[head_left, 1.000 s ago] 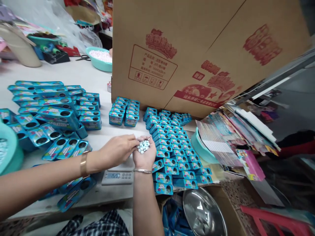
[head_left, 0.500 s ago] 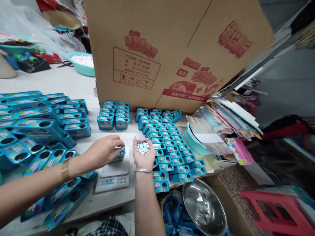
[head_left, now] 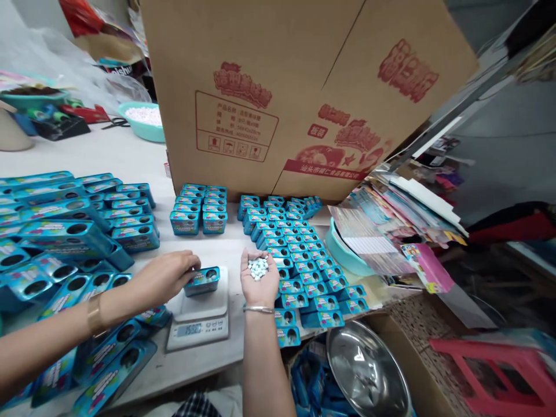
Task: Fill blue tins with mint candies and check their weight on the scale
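Note:
My left hand [head_left: 167, 277] grips a small teal tin [head_left: 202, 281] by its left end, and the tin rests on a white digital scale [head_left: 198, 315]. My right hand [head_left: 259, 281] is cupped palm up just right of the scale and holds a heap of small white and pale blue candies [head_left: 259, 267]. Rows of the same teal tins [head_left: 304, 260] stand right behind and beside my right hand. Both wrists wear a bracelet.
A large cardboard box [head_left: 304, 92] stands at the back. More teal tins are piled at the left [head_left: 65, 231] and stacked in the middle [head_left: 200, 208]. A teal bowl of white candies [head_left: 141, 119] sits far left, a steel bowl [head_left: 369, 370] and red stool [head_left: 495, 370] lie below the table edge.
My left hand left the candies in my right palm, moved left and set its fingers on the tin on the scale. The view shifted slightly to the right.

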### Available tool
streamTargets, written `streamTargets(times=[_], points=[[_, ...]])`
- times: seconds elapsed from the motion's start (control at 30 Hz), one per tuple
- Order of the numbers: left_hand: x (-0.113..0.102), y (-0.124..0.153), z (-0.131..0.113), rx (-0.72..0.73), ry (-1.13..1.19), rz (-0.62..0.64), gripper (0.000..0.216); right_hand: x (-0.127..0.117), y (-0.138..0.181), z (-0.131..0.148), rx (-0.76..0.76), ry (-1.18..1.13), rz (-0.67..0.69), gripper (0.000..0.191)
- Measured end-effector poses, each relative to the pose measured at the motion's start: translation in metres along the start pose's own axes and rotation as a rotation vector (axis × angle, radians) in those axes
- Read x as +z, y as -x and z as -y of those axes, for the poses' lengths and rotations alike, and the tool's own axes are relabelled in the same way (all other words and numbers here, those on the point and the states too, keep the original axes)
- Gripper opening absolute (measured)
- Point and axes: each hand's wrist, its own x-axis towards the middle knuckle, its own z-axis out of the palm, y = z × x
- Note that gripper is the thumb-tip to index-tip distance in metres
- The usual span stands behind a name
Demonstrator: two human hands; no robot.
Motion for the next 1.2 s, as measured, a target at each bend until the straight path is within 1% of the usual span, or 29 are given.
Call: streamTargets(times=[0.17, 0.23, 0.3, 0.37, 0.4, 0.43, 0.5, 0.57, 0.7, 0.77, 0.83, 0.9, 0.97, 1.03, 1.17, 1.2], points=[[0.008, -0.016, -0.022, 0.111, 0.096, -0.024, 0.025, 0.000, 0.001, -0.002, -0.023, 0.032, -0.012, 0.019], [0.011, -0.018, -0.026, 0.141, 0.135, -0.037, 0.024, -0.003, 0.000, -0.001, -0.031, 0.041, 0.004, 0.019], [0.015, -0.018, -0.027, 0.145, 0.146, -0.092, 0.020, -0.006, -0.001, 0.003, -0.041, 0.056, 0.022, 0.019], [0.017, -0.017, -0.024, 0.134, 0.081, -0.135, 0.039, -0.008, -0.003, 0.008, -0.061, 0.071, 0.023, 0.018], [0.017, -0.018, -0.023, 0.137, 0.023, -0.124, 0.044, -0.008, -0.004, 0.011, -0.074, 0.075, 0.022, 0.017], [0.016, -0.020, -0.021, 0.147, -0.039, -0.096, 0.041, -0.009, -0.005, 0.013, -0.087, 0.081, 0.027, 0.016], [0.014, -0.029, -0.017, 0.174, -0.145, -0.059, 0.024, -0.008, -0.005, 0.016, -0.109, 0.099, 0.059, 0.016], [0.008, -0.046, -0.013, 0.182, -0.213, -0.104, 0.018, -0.007, -0.003, 0.017, -0.114, 0.103, 0.084, 0.016], [-0.005, -0.084, -0.008, 0.136, -0.267, -0.237, 0.020, -0.006, 0.001, 0.019, -0.083, 0.048, 0.059, 0.019], [-0.012, -0.097, -0.007, 0.111, -0.262, -0.285, 0.029, -0.007, 0.004, 0.024, -0.086, 0.044, 0.065, 0.018], [-0.017, -0.102, -0.007, 0.083, -0.244, -0.327, 0.041, -0.010, 0.008, 0.031, -0.118, 0.061, 0.082, 0.016], [-0.019, -0.099, -0.010, 0.068, -0.215, -0.349, 0.046, -0.012, 0.012, 0.040, -0.168, 0.086, 0.097, 0.016], [-0.013, -0.090, -0.018, 0.084, -0.182, -0.330, 0.047, -0.013, 0.016, 0.051, -0.216, 0.092, 0.104, 0.016], [0.002, -0.074, -0.033, 0.141, -0.146, -0.261, 0.049, -0.013, 0.020, 0.063, -0.243, 0.070, 0.107, 0.018], [0.047, -0.045, -0.084, 0.328, -0.034, -0.061, 0.073, -0.009, 0.028, 0.079, -0.319, 0.083, 0.148, 0.019], [0.059, -0.042, -0.098, 0.354, -0.023, -0.026, 0.073, -0.008, 0.030, 0.081, -0.340, 0.094, 0.161, 0.019]])
